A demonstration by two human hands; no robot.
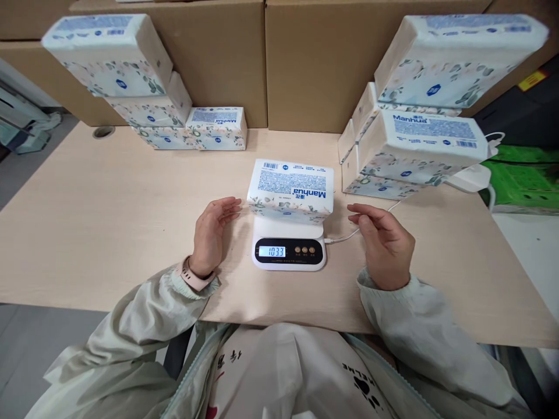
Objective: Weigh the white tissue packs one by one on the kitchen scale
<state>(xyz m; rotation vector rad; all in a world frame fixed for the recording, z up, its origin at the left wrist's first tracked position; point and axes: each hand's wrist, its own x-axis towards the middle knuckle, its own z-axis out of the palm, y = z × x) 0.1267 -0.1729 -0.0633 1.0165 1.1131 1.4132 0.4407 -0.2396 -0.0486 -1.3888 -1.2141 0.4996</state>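
Observation:
A white tissue pack [290, 185] with blue print and a floral edge rests on a small white digital scale [288, 263]. The lit display [272, 251] reads 1033, perhaps with a decimal point before the last digit. My left hand [213, 233] is beside the pack on its left, fingers extended, a little apart from it and holding nothing. To the right of the pack, my right hand [383, 241] hovers over the table with its fingers loosely stretched out and nothing in them. A white cable [345, 237] runs from the scale's right side and passes behind that hand.
Several tissue packs are stacked at the back left [151, 107] and more at the back right [419, 139]. Large cardboard boxes [218, 52] stand behind the wooden table [109, 221]. A green crate [524, 177] sits off the right side.

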